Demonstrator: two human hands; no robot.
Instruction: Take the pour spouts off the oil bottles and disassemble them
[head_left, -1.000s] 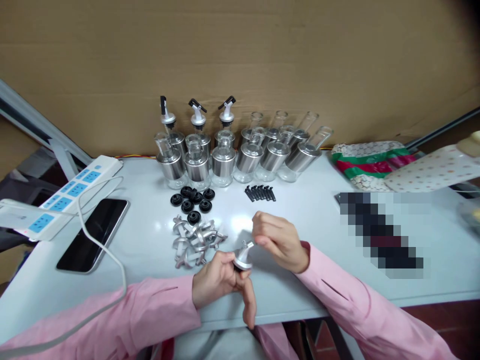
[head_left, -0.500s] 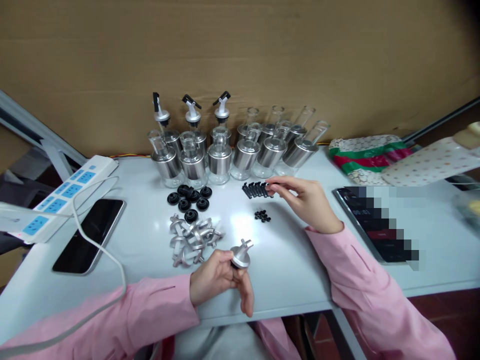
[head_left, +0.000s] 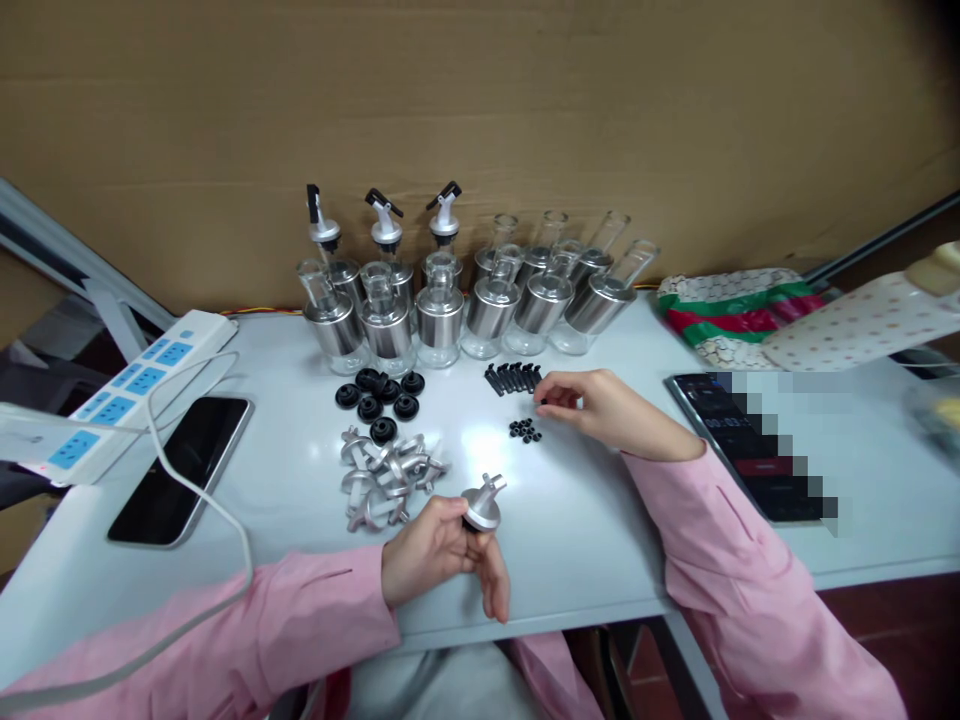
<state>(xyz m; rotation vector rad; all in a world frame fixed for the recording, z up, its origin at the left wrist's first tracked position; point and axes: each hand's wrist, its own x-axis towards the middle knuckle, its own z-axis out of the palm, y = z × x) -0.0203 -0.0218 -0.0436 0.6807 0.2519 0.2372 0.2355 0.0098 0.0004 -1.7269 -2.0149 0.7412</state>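
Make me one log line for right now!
left hand: holds silver spout | right hand: beside black levers, grip unclear | behind: bottles, three spouted

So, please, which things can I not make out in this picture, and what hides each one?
All in the head view:
Whatever is at the fingertips of the right hand: mostly covered by its fingers.
Underside of the silver spout: partly covered by the left hand.
Lower parts of the back bottles: behind the front bottles.
Phone on the right: masked partly by pixel blocks.
Container at the right: blurred, cut by the edge.

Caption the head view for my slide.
Left hand holds a silver pourer top; right hand is beside small black levers, bottles behind.
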